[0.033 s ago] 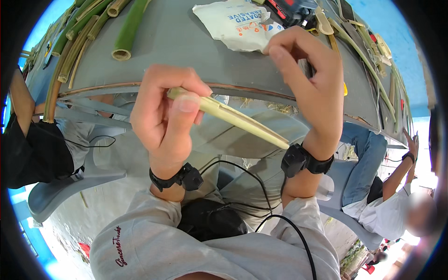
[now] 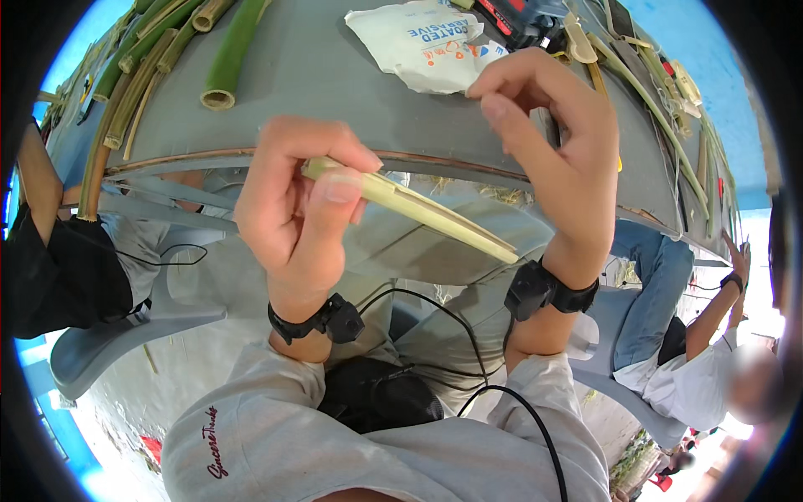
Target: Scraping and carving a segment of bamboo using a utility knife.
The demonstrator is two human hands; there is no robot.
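My left hand (image 2: 297, 201) is closed round one end of a pale split bamboo piece (image 2: 435, 217), pinched between thumb and fingers. The piece slants down to the right in front of the table edge, with a lengthwise groove or slit along it. My right hand (image 2: 556, 142) is raised over the table's front edge, its thumb and forefinger curved and a little apart. Its forefinger tip overlaps the lower edge of a torn white sheet of abrasive paper (image 2: 418, 54); whether it touches the sheet I cannot tell. Nothing shows between those fingertips.
Green bamboo tubes (image 2: 230, 67) and thinner stalks (image 2: 125, 117) lie on the grey table (image 2: 326, 100) at the left. A dark power tool (image 2: 523, 21) sits beyond the paper. Bamboo strips (image 2: 661, 117) cover the right side. Seated people are at both sides; black cables (image 2: 468, 330) run below my arms.
The free end of the bamboo piece has tipped up slightly. My right thumb has moved slightly down, widening its gap from the forefinger.
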